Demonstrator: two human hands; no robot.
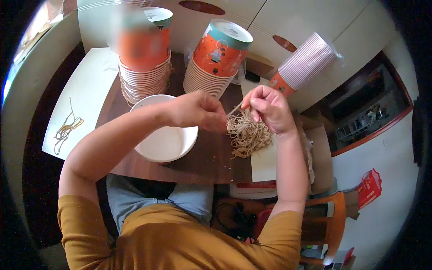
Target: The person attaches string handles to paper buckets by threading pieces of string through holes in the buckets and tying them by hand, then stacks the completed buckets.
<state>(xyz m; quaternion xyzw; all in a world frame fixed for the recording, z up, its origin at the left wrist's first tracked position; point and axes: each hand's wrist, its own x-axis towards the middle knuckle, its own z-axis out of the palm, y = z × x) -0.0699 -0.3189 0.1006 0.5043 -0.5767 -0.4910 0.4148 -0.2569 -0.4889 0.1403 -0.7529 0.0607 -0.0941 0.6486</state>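
A short length of beige cord [234, 109] stretches between my two hands, with an end pinched in each. My left hand [200, 110] reaches across above the white paper bucket [191, 140], its fingers closed at the cord's left end. The thumb and fingers of my right hand [268, 108] close on the other end. Right below the hands lies a tangled heap of beige cords [250, 135] on the brown tabletop [211, 166]. The open bucket stands at my left, its mouth facing me, and my left forearm hides part of its rim.
Behind the bucket stand nested stacks of orange and teal paper buckets, one on the left [144, 76] and one in the middle [219, 54]. A third stack [308, 63] leans at the right. Loose cords [67, 130] lie on the white board at left. A wooden chair [335, 220] is at lower right.
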